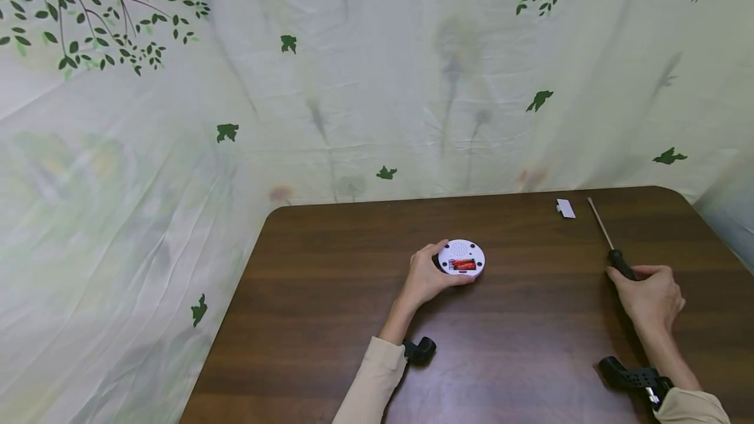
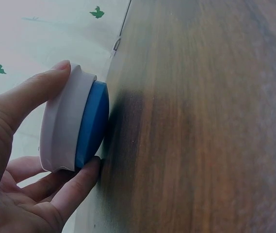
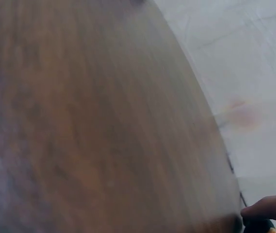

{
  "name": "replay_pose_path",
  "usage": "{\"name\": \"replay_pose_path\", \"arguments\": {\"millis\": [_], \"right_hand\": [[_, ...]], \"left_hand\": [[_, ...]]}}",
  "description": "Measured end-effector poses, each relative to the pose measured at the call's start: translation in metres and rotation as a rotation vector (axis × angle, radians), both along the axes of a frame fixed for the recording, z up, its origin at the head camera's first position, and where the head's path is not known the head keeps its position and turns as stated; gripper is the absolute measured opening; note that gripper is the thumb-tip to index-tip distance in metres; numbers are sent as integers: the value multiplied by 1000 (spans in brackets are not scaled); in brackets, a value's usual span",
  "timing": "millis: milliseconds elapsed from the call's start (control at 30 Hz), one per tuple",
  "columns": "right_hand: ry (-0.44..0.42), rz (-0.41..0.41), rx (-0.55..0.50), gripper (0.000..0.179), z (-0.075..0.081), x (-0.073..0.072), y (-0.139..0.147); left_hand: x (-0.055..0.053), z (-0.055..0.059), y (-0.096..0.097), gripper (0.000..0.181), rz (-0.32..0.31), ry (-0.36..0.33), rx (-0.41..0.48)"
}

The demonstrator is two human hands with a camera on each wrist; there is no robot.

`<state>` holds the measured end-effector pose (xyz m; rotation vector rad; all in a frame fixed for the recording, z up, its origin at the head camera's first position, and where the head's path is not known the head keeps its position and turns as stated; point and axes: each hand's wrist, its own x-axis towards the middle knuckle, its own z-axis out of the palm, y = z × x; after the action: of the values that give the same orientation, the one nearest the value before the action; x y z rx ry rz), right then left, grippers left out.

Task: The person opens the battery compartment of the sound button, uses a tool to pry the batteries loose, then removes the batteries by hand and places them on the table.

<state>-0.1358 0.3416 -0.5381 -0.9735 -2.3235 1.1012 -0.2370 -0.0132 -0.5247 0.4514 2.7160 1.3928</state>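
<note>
Head view of a round white device tilted underside-up, with red cells showing in its open compartment, at four o'clock from frame centre over a brown desk. Held by the left grip, closed on the rim from between eight and nine o'clock, thumb and fingers on opposite sides; blue face turned deskward in the left wrist view. Just past three o'clock from the device, right grip pinched closed on the black handle of a screwdriver, shaft pointing to eleven o'clock; whether lifted or resting, impossible to tell. Best managed, by judgement, with the compartment kept facing up to hold the cells in, the rim clasped firmly, and the tool taken well along its handle, tip clear of the small white piece at two o'clock from the device. By count: one device, one screwdriver, one white piece, one desk, two grips; at least two cells, too small for a firmer tally.
</note>
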Motion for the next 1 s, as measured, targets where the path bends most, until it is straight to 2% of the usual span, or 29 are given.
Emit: {"name": "replay_pose_path", "arguments": {"millis": [200, 267, 400, 467, 567, 667, 767, 867, 933, 1000], "right_hand": [[-23, 12, 40, 52, 1, -1, 0], [7, 18, 57, 52, 4, -1, -4], [133, 77, 107, 45, 18, -6, -20], [182, 166, 119, 40, 26, -10, -32], [209, 390, 81, 38, 32, -21, -56], [184, 634, -22, 41, 32, -35, -85], [141, 793, -140, 42, 27, -50, -113], [104, 842, -281, 39, 19, -58, -134], [80, 826, -350, 38, 15, -60, -142], [74, 798, -376, 37, 12, -61, -147]], "left_hand": [[-1, -2, 1, 93, 0, 13, -4], [-2, -2, 1, 93, 0, 8, -7], [-2, -1, 1, 93, -5, 3, -6], [-1, 0, 0, 93, -9, 2, -3], [-1, 0, -2, 93, -9, 7, 4], [-1, -1, -4, 94, -5, 6, -7], [-1, -2, -5, 95, -8, 5, -9], [-1, -2, -4, 95, -23, 7, -9], [-1, -1, -4, 94, -34, 17, -9], [-1, -1, -4, 94, -39, 27, -10]]}}
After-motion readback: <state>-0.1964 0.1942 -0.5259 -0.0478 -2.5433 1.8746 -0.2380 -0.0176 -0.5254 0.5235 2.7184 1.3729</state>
